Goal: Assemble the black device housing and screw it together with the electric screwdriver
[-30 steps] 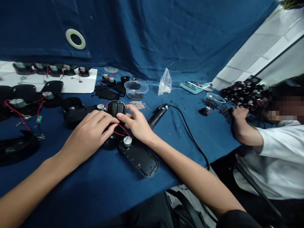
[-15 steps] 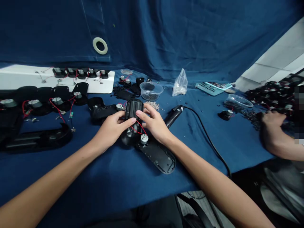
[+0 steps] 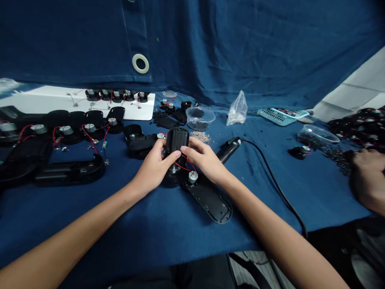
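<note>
Near the middle of the blue cloth (image 3: 120, 228), we are gripping a black plastic housing (image 3: 176, 146) between our left hand (image 3: 154, 166) and right hand (image 3: 204, 160), fingers curled against its sides. It is looking light, stiff and smooth, so we are judging its long edges the surest hold. Thin red wires (image 3: 183, 166) are running to a small round motor (image 3: 193, 176) and looking fragile. Our hands are hiding the housing's lower part, and we cannot make out where the wires join it.
</note>
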Demonstrator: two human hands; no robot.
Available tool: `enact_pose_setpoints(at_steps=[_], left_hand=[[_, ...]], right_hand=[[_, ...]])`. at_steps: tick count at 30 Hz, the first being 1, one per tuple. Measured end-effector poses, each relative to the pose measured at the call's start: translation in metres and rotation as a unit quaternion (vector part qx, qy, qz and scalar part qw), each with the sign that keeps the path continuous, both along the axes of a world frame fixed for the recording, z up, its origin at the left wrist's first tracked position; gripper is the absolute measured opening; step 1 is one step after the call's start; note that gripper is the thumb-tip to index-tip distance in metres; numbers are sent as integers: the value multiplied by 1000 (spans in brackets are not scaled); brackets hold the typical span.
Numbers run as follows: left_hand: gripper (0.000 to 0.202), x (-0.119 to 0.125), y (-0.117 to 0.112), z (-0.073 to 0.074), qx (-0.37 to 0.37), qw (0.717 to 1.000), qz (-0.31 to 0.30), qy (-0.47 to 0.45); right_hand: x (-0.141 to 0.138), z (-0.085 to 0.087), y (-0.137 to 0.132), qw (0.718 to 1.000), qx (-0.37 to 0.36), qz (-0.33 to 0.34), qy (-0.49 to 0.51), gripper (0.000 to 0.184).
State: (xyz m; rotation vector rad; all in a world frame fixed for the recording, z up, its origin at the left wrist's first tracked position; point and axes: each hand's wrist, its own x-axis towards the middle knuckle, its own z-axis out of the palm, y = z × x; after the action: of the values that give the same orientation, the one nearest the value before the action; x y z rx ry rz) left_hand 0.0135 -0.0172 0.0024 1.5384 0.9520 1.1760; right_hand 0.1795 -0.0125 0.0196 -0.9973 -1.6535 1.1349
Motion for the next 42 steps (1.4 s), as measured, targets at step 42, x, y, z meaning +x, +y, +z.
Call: enact_pose_setpoints(at_steps=[42], left_hand=[[38, 0, -1, -11, 29, 994, 70, 85]], right_hand=[[-4, -5, -3, 998, -24, 55, 36, 33]])
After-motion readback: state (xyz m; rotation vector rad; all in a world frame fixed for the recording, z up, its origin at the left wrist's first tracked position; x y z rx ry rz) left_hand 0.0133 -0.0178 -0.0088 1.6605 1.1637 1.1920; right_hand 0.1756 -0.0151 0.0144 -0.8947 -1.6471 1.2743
